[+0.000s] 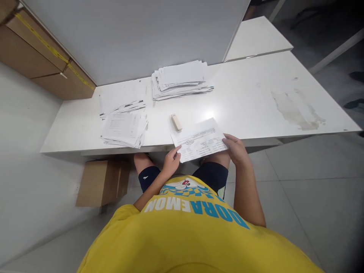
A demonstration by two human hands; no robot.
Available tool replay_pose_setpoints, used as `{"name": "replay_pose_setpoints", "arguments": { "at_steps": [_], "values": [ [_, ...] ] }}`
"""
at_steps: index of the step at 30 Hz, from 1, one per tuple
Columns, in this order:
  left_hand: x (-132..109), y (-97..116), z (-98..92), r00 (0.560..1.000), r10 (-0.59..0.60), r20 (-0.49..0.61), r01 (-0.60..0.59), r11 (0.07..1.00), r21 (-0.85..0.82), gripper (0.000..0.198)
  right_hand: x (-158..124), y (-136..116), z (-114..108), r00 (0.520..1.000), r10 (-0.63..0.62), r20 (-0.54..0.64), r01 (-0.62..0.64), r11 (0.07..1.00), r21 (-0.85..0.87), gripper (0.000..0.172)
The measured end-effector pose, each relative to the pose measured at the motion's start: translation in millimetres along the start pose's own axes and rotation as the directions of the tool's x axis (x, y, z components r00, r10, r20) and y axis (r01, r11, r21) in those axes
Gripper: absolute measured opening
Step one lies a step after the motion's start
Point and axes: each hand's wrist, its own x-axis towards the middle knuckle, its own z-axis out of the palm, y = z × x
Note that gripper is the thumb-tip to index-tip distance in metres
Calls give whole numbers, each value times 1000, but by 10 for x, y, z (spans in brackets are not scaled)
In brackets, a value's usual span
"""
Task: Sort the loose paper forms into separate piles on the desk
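Printed sheets [200,142] with an oval stamp mark are held over the front edge of the white table [244,98]. My left hand [172,161] pinches their lower left corner, and my right hand [235,149] grips the right edge, thumb on top. Just beyond the sheets lies a small beige stapler-like object [176,122], touched by neither hand. A thick stack of papers [182,76] sits farther back against the grey panel. Two looser piles are on the left: printed pages [122,129] near the front edge and mostly blank sheets [121,96] behind them.
Cardboard boxes [68,79] with yellow tape stand at the table's back left. Another cardboard box [98,184] is below the table on the left. A grey panel [136,34] rises along the back edge. Stains [295,110] mark the tabletop's right part.
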Motion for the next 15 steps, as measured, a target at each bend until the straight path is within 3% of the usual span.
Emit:
{"name": "replay_pose_setpoints", "arguments": {
  "at_steps": [4, 8, 11, 15],
  "values": [
    [6, 1, -17, 997, 59, -47, -55, 996, 66, 39, 85, -40, -1, 1000, -15, 10, 15, 999, -33, 37],
    [89, 83, -111, 948, 265, -178, -228, 951, 207, 41, 189, -71, -83, 1000, -22, 0, 22, 997, -80, 36],
    [308, 149, -194, 904, 422, -68, -369, 850, 375, 44, 253, -79, -134, 999, -33, 1, 33, 991, -133, 35],
    [692, 158, -214, 864, 474, 170, -490, 717, 496, 56, 279, -55, -138, 999, -29, -23, 27, 993, -118, 35]
  ]
}}
